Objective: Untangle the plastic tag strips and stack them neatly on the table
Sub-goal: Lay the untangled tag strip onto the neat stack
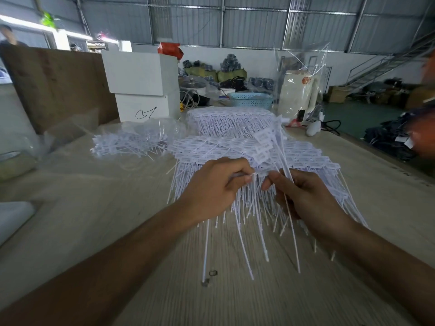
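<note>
A wide stack of white plastic tag strips (303, 156) lies on the wooden table (235, 300), heads away from me and tails fanned toward me. My left hand (211, 187) pinches a strip above the stack's tails. My right hand (303, 196) grips a small bunch of strips (270, 140) that rises up and away, with tag heads at its top and thin tails hanging below my palm. A second neat stack (233, 118) lies behind the first. A tangled heap of strips in clear plastic (131, 142) sits to the left.
White boxes (143, 85) stand at the back left beside a brown board (58, 83). A blue basket (251, 98) and a white appliance in clear wrap (299, 95) are behind the stacks. A person in orange (423, 128) is at the right edge.
</note>
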### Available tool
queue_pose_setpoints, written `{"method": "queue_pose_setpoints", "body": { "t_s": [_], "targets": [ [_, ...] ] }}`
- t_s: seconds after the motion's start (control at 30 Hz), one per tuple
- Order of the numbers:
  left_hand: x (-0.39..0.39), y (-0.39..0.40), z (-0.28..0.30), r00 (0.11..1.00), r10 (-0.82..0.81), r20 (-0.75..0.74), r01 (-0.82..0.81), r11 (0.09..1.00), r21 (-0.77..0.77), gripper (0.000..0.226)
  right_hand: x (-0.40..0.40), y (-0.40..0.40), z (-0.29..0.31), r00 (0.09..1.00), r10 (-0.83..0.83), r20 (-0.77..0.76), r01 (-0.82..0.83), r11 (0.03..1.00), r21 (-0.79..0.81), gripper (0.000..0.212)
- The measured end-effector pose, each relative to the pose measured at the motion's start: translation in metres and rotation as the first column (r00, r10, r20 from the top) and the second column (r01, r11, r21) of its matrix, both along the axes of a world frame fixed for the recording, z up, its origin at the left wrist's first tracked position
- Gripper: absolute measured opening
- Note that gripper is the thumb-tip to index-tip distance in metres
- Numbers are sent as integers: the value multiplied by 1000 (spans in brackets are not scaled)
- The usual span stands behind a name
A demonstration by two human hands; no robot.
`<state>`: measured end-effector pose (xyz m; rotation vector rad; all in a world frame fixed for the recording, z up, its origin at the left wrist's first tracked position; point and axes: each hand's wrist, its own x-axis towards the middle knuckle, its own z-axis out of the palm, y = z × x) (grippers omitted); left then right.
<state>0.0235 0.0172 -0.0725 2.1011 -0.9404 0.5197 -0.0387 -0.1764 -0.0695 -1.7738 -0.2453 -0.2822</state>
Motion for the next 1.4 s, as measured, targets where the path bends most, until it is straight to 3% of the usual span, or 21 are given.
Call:
{"method": "queue_pose_setpoints", "body": {
  "t_s": [0.23,0.37,0.63,0.83,1.07,1.13,1.23,1.4],
  "targets": [
    [4,4,1,968,-159,-192,141,984,-105,7,1,-6,0,991,27,129,0,978,-210,33],
    [5,6,2,927,-264,-266,222,959,-179,6,3,-8,-2,986,39,160,2,969,-249,34],
    [5,7,4,817,-356,-454,220,920,-324,13,3,-6,-3,972,40,233,39,945,-326,33],
    [5,8,4,868,-296,-400,160,927,-340,16,3,-5,0,996,32,-86,-35,999,-31,37],
    [9,11,7,927,-221,-302,78,903,-423,20,1,-5,1,899,267,-346,-241,964,116,39],
    [12,14,9,943,-195,-271,51,886,-460,23,2,-6,1,872,295,-389,-264,955,132,45],
    [13,16,11,949,-167,-268,16,873,-488,25,1,-6,1,863,296,-409,-267,955,129,36],
    [10,17,11,925,-231,-300,51,862,-504,15,6,-6,-2,922,209,-325,-141,965,222,37]
  ]
}}
